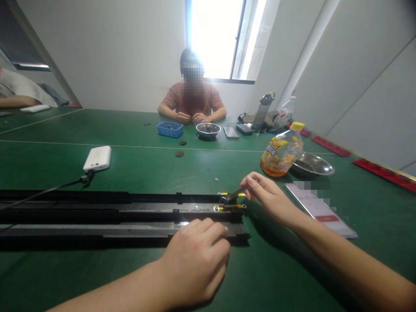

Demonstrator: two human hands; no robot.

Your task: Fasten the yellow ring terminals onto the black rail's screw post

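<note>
My right hand (261,193) is closed on the handle of a metal wrench (234,195), whose head reaches down to the right end of the middle black rail (146,215). Beside the wrench head are short cables with yellow sleeves and ring terminals (230,207). A second yellow-sleeved terminal (224,193) lies just behind. My left hand (199,255) is curled over the right part of the near black rail (136,234), pressing on it. Its fingertips are partly hidden. The rails lie side by side on the green table (146,277).
A yellow-capped bottle (281,151), a steel bowl (320,164) and a phone-like slab (325,212) sit at right. A white power bank (98,158) with a black cable lies left. Across sits a person (191,99) near a blue bin (170,130) and another bowl (208,131).
</note>
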